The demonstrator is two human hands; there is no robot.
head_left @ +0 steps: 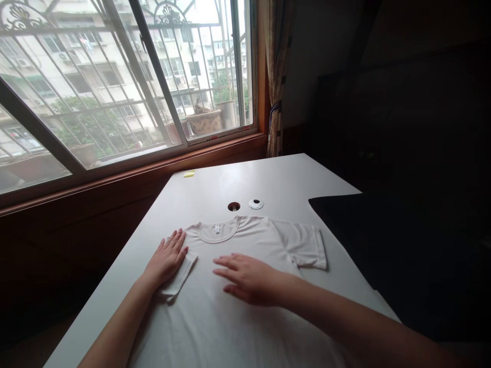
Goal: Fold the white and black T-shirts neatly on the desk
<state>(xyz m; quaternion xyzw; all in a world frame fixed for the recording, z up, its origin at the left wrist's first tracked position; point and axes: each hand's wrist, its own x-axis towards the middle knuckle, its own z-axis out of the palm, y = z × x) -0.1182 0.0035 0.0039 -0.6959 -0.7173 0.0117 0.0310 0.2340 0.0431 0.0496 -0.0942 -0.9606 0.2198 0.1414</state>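
A white T-shirt [249, 240] lies spread on the white table, its round neckline pointing away from me. Its left sleeve [180, 278] is folded inward over the body, while the right sleeve [307, 245] stretches out flat to the side. My left hand [166, 258] rests flat on the folded sleeve and shoulder edge, fingers stretched out. Over the chest of the shirt is my right hand [245, 278], slightly blurred, with its fingers apart and nothing in them. Whether it touches the cloth I cannot tell.
Beyond the neckline, the white table [268, 176] has a round cable hole [233, 206] with a white ring cover [256, 204] beside it. A yellow sticky note [189, 174] is at the far left corner. Dark material [356, 235] covers the right edge. A window and curtain [275, 76] stand behind.
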